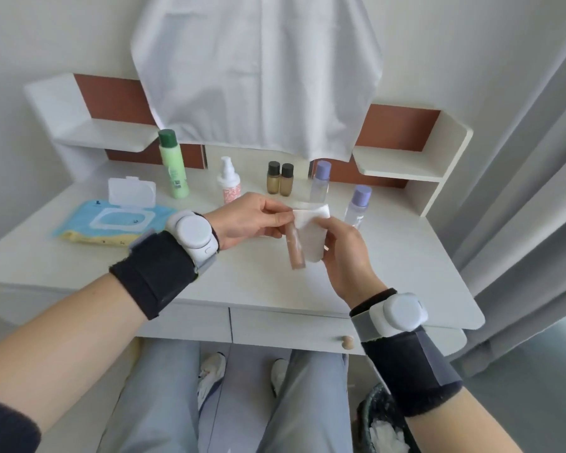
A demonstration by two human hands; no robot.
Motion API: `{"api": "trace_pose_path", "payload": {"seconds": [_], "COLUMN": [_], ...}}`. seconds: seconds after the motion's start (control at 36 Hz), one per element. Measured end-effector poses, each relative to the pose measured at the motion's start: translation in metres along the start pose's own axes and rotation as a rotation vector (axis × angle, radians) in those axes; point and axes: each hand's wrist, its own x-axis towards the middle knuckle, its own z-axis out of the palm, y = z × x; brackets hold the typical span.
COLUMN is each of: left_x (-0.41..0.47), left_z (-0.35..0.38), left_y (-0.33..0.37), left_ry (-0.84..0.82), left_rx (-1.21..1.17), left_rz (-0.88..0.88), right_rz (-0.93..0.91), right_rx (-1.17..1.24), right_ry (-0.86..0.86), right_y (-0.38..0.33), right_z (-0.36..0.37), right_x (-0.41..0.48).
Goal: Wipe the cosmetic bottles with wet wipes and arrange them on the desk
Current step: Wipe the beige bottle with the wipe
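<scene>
My left grip (252,220) pinches the top end of a small pink tube (297,248), with the thumb and fingers curled on it. I hold the tube up in the air over the middle of the worktop (406,273), so the wipe can get all round it. The tube hangs down, so its long side is free to rub. My right grip (347,256) is curled round a folded wet wipe (312,237) and presses it on the side of the tube.

The pack of wipes (111,220) lies near the left edge of the worktop. Its lid is flipped up, I think so a new wipe is easy to pull out.

Along the back edge stand a green bottle (174,165), a white pump bottle (228,181), two little brown bottles (280,178) side by side and a purple-cap bottle (321,181). A second purple-cap bottle (356,204) stands a bit forward, nearer the right edge. I cannot tell which of them are clean.

A bin (383,426) sits on the floor below the front right corner, close by for dirty wipes, I guess.
</scene>
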Motion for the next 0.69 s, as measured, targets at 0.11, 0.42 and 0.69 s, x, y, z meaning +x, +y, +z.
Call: {"api": "trace_pose_path", "payload": {"seconds": [0.11, 0.42, 0.69], "left_x": [-0.010, -0.019, -0.021], "left_z": [-0.012, -0.041, -0.062], "left_y": [-0.002, -0.014, -0.022], "left_ry": [0.000, 0.026, -0.038], "left_rx": [-0.034, -0.184, -0.186], "left_rz": [0.007, 0.004, 0.002], "right_rz": [-0.015, -0.008, 0.065], "right_rx": [-0.012, -0.093, -0.077], "right_ry": [-0.082, -0.071, 0.017], "right_y": [0.004, 0.008, -0.001], "right_z": [0.021, 0.057, 0.065], "right_x": [0.002, 0.009, 0.021]}}
